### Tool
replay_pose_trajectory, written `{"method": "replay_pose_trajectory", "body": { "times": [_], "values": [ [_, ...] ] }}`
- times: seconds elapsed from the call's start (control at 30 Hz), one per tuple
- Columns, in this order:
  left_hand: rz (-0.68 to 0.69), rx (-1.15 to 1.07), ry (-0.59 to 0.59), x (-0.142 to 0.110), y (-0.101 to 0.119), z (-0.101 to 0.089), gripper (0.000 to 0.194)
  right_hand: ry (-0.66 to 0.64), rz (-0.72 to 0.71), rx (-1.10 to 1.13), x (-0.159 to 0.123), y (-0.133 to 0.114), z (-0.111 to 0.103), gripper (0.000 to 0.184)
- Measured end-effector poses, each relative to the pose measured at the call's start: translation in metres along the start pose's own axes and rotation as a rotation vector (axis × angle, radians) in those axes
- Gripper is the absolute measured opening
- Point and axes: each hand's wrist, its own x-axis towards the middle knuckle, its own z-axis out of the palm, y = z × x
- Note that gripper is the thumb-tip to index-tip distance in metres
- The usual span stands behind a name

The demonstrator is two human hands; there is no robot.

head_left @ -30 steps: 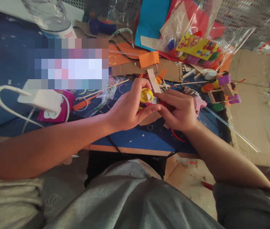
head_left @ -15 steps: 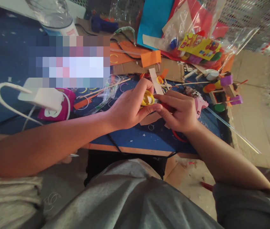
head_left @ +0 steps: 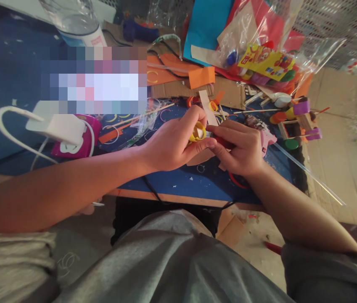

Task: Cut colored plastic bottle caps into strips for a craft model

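Note:
My left hand (head_left: 175, 141) is curled around a small round yellow piece (head_left: 198, 132), like a cap or ring, with something pale inside its rim. My right hand (head_left: 241, 147) is closed in a pinch, its fingertips meeting the left thumb beside the yellow piece. Something dark red shows partly between the right fingers; its kind is hidden. Below that hand a red loop (head_left: 237, 181) lies on the blue table (head_left: 178, 185). Beneath the hands rests a piece of tan card (head_left: 199, 158).
Beyond the hands are paper strips, sticks and orange paper (head_left: 202, 77). At left stand a white charger (head_left: 58, 128) on a pink socket block and a water bottle (head_left: 77, 25). On the right are a pink glue gun (head_left: 267, 141), a wheeled stick model (head_left: 304, 120) and cardboard (head_left: 339, 147).
The yellow piece has tilted slightly in my left fingers. Both hands stay close together, and the whole view has shifted a little.

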Motion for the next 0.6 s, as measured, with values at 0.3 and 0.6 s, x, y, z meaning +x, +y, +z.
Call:
{"method": "replay_pose_trajectory", "body": {
  "times": [0.3, 0.6],
  "values": [
    [-0.012, 0.008, 0.125, -0.007, -0.013, 0.014, 0.065, -0.013, 0.009, -0.021, 0.0, 0.003, -0.001, 0.05],
    [0.028, 0.003, 0.054, -0.005, -0.008, 0.006, 0.046, -0.003, -0.007, -0.015, -0.002, 0.003, 0.001, 0.052]
  ]
}}
